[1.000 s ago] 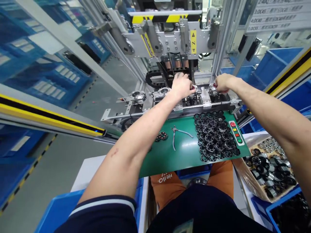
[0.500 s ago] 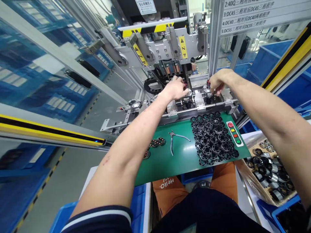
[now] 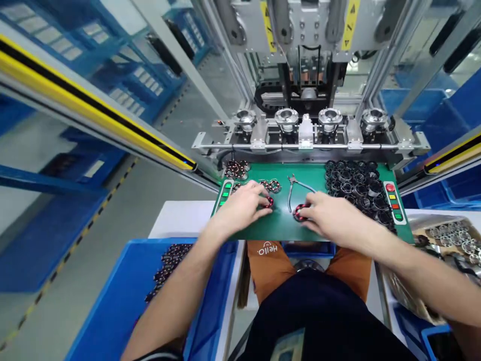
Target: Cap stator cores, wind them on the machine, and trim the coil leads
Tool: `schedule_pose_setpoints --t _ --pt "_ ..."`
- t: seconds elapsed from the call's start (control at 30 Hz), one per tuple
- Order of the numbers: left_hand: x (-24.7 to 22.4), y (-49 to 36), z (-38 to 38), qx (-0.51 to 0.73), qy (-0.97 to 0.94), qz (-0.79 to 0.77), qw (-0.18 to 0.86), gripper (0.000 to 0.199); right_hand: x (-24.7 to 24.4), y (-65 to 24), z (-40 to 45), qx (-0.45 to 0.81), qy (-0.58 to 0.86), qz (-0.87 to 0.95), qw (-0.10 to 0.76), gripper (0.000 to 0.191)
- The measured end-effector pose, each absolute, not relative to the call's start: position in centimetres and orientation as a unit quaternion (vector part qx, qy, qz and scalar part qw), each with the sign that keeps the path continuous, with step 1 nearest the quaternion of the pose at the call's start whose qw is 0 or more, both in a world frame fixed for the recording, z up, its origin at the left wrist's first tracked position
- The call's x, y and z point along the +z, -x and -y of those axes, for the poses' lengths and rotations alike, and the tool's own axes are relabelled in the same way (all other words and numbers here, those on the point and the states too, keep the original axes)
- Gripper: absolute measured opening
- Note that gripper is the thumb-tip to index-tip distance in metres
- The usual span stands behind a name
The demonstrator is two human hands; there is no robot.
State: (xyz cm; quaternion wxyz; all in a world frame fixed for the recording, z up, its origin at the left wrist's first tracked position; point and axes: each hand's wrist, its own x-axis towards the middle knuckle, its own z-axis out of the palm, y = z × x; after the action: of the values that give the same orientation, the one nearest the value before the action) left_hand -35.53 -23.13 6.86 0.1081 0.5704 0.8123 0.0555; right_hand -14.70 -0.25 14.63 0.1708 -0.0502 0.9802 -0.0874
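Over the green work board [image 3: 263, 231], my left hand [image 3: 242, 206] is closed on a motor stator [image 3: 269, 201] with red and black windings. A second red-and-black stator [image 3: 298, 212] is gripped by its edge in my right hand [image 3: 328, 212], close above the board. Between the hands lie blue-handled cutting pliers [image 3: 290, 193], jaws pointing away from me. Copper-coloured stators [image 3: 271, 186] lie just beyond my left hand, with a further group [image 3: 236, 169] at the board's far left. Many black rings [image 3: 355, 180] are stacked beyond my right hand.
A row of metal fixtures [image 3: 330, 116] stands behind the board under the machine head. Button panels [image 3: 394, 203] sit at both board ends. A blue bin [image 3: 124, 271] with stators is at left, a box of metal parts [image 3: 432, 220] at right. Yellow-black side posts [image 3: 112, 123] flank the station.
Both hands have come back from the machine's fixtures to the green board, each bringing a red-and-black stator. The camera view has turned and shifted, now showing the whole fixture row.
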Motion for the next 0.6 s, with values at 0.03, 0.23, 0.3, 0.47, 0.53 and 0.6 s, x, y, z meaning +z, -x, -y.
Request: schedule_pose_setpoints --t 0.03,0.23,0.3,0.47,0.53,0.6 --pt "5.5 35.2 23.8 0.060 -0.560 -0.821 0.095 0.010 13.1 15.9 2.0 -0.083 0.056 -0.980 0.175 0.027" --pt "2.2 34.9 24.3 0.092 -0.513 -0.853 -0.015 0.005 7.5 23.6 6.0 -0.034 0.003 -0.990 0.135 0.039" --pt "2.1 34.7 24.8 0.111 -0.502 -0.857 -0.042 0.006 7.3 23.5 6.0 -0.047 -0.016 -0.992 0.112 0.041" --pt "1.7 30.5 26.2 0.208 -0.470 -0.853 -0.089 0.016 8.3 14.2 4.4 -0.162 0.012 -0.983 0.089 0.042" --pt "1.4 27.4 25.5 0.278 -0.473 -0.829 -0.107 0.012 8.7 8.5 3.3 -0.227 0.021 -0.970 0.080 0.036" --pt "1.3 24.3 23.8 0.339 -0.497 -0.791 -0.113 0.009 8.8 3.4 1.8 -0.280 -0.027 -0.959 0.024 0.027"
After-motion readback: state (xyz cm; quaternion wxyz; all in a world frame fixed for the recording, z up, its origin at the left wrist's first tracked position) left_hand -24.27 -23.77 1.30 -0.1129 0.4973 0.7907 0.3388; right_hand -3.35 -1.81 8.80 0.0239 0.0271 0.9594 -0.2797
